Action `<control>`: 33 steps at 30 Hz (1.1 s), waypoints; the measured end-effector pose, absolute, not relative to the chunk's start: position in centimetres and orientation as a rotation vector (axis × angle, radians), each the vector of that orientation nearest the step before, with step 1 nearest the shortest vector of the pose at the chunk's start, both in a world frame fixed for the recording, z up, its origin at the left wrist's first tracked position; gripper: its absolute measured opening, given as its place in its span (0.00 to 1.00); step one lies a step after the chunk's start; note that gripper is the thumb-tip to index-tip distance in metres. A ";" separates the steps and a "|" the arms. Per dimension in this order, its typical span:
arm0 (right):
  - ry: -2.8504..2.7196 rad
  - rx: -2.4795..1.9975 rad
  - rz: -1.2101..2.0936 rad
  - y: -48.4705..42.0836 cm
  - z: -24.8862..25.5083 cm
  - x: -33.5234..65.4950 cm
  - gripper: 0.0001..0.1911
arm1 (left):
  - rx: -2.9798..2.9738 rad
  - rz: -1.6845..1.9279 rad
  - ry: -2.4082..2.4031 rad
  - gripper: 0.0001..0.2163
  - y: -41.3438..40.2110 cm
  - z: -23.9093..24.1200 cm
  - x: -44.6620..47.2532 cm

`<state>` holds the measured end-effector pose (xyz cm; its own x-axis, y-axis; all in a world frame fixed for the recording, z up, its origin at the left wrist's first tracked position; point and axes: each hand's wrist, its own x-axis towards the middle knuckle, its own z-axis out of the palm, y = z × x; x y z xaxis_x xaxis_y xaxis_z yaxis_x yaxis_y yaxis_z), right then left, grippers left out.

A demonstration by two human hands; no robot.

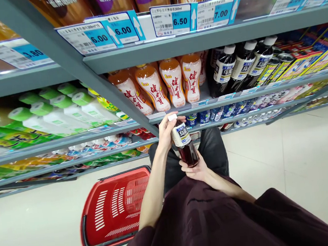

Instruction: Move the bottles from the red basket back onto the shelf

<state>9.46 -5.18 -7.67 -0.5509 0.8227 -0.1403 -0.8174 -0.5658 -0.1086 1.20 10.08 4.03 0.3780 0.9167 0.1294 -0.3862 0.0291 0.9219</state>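
Note:
Between my hands is a dark tea bottle with a white cap and a white and blue label, tilted in front of my knees. My left hand is closed round its upper part near the cap. Its base rests in the curled fingers of my right hand. On the shelf ahead stand similar dark bottles with white caps. Beside them to the left are orange drink bottles with white labels and red writing.
A red shopping basket with a black rim sits on the pale floor to my left. Grey shelf edges run across the front. Green-capped bottles fill the left bay, and boxed cans stand at the right.

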 end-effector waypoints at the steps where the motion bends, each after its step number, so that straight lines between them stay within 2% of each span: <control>1: -0.070 -0.295 2.140 -5.0 -7.2 9.5 0.36 | 1.103 1.111 0.607 0.20 10.2 4.0 1.2; 4: -0.241 -0.532 1.942 -4.7 -6.1 9.4 0.36 | 1.075 1.127 0.634 0.20 10.5 4.0 1.0; 7: -0.481 -0.791 1.569 -4.6 -6.0 9.0 0.32 | 1.097 1.139 0.688 0.19 10.4 3.9 0.9; 12: -0.774 -1.278 0.831 -4.3 -6.6 8.9 0.34 | 1.131 1.128 0.726 0.17 10.1 3.7 1.1; 15: -0.800 -1.390 0.608 -4.1 -6.7 8.9 0.34 | 1.139 1.130 0.752 0.17 10.1 3.7 1.5; 24: -0.938 -1.479 0.606 -3.9 -6.6 9.7 0.30 | 1.282 1.124 0.798 0.14 9.4 4.2 1.8; 29: -1.307 -1.552 0.565 -3.1 -3.0 13.0 0.28 | 1.659 1.112 0.844 0.08 6.8 5.4 1.9; 33: -1.377 -1.465 0.706 -3.3 -1.0 15.3 0.33 | 1.821 1.093 0.768 0.06 4.7 5.8 2.7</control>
